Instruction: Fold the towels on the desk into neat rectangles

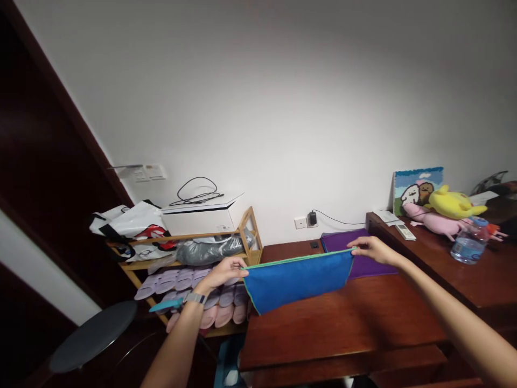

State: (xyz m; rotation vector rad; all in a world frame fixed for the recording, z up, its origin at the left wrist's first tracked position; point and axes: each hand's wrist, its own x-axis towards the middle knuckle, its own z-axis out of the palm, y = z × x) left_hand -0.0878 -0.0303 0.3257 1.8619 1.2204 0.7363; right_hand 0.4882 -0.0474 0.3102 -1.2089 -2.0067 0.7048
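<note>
**Two hands hold a blue cloth stretched above the desk**

One round dark stool (95, 335) stands at the far left, low in the view, beside a wooden shoe rack (189, 269). The rack carries a white box (200, 218) with a black cable (197, 191) coiled on its lid, white bags (125, 218) next to it, a grey bundle (212, 249) on the middle shelf, and rows of pale slippers (194, 293) below.

The left hand (226, 269), with a watch on its wrist, has its fingers closed on the left top corner of the blue cloth (297, 280). The cloth, edged in green, hangs taut between both hands, its upper edge roughly level and its lower left corner drooping toward the front of the desk (343, 323). It is held clear of the desk for most of its width.

The right hand (374, 249) pinches the right top corner, fingers closed on the hem. Behind the blue cloth, a purple cloth (343, 242) lies flat on the desk near the wall socket (301, 222).

On the raised surface at right lie a remote (405, 231), a pink plush toy (430, 221), a yellow plush toy (454, 203), a picture panel (416, 186) leaning on the wall, and a water bottle (468, 242).
</note>
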